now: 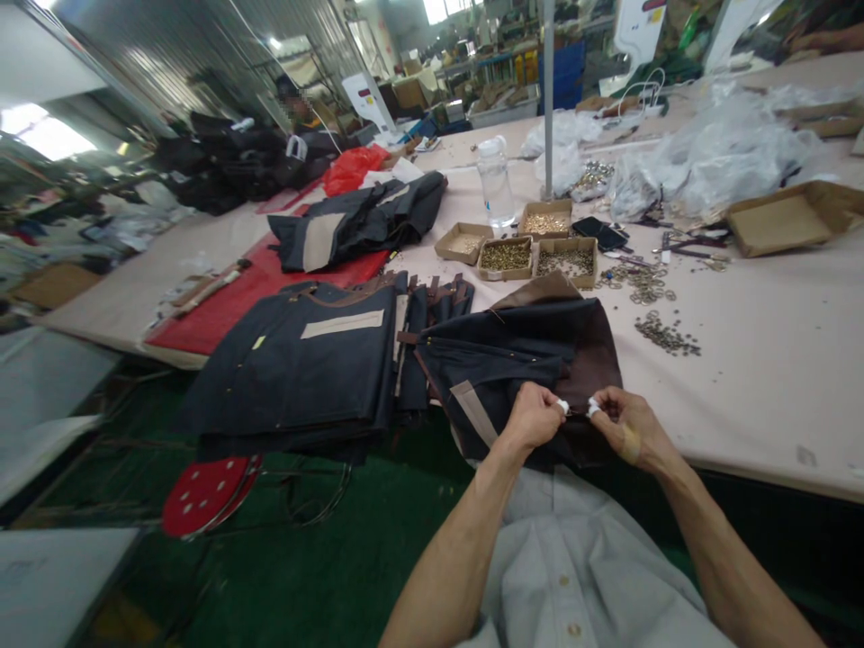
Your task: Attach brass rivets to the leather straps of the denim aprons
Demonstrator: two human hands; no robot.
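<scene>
A dark fabric piece with brown trim (499,346) lies over the table's front edge, close to my body. My left hand (536,416) is closed in a pinch at its brown part, with a white covering on the thumb. Just to the right, my right hand (625,423) pinches the same brown edge, also with white on a fingertip. Whatever small part sits between the fingertips is too small to make out. Left of my hands rests a stack of folded dark fabric pieces (324,360) with beige strips.
Cardboard trays of small metal parts (506,258) stand beyond the fabric, near a clear plastic bottle (496,184). Loose rings (644,283) and rivet-like pieces (667,333) lie to the right. A metal pole (548,108) rises behind the trays. A red stool (206,495) stands lower left.
</scene>
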